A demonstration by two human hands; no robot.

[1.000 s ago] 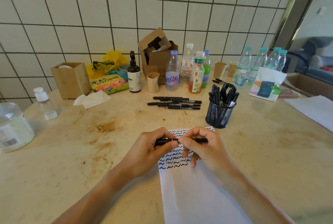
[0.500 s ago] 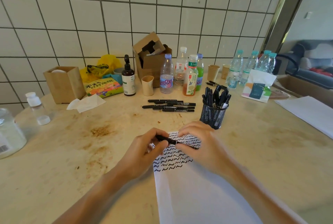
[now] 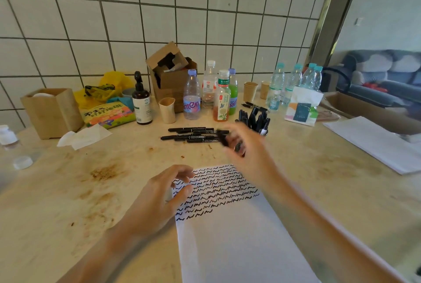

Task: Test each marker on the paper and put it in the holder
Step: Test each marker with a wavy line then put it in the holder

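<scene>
Head view: the right hand is raised above the table and is blurred; its fingers are curled around a black marker, which is held slanted. Just behind and to the right of these fingers the black mesh holder is seen, partly hidden by the hand, with many black markers standing upright in it. To the left of the right fingers, a row of black markers is laid flat on the table, side by side. The left hand is placed lower, at the left edge of the white paper; its fingers are loosely bent and spread, nothing is held in them, and whether they touch the sheet cannot be told. Between the two hands, the upper part of the paper is covered with rows of black wavy lines. Behind the row of markers, several plastic bottles and a paper cup are standing. Far to the left of both hands a wooden box and a crumpled tissue are seen.
</scene>
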